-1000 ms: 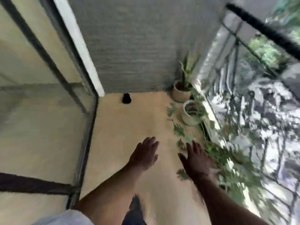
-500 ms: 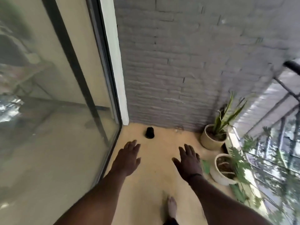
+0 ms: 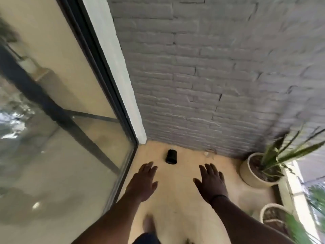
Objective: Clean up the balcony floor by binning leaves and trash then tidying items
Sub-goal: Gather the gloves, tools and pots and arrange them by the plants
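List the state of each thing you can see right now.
Left hand: open, holding nothing.
Right hand: open, holding nothing.
Black cup: tipped on its side on the floor by the wall.
Snake plant pot: upright in the corner.
Second pot: upright, partly out of frame.

No text, label, brand, number or sign can be read anywhere in the view. Nothing legible is carried by the small black cylindrical container (image 3: 171, 156) lying on the floor at twelve o'clock, and none is borne by the cream round ceramic plant pot (image 3: 251, 175) at three o'clock.
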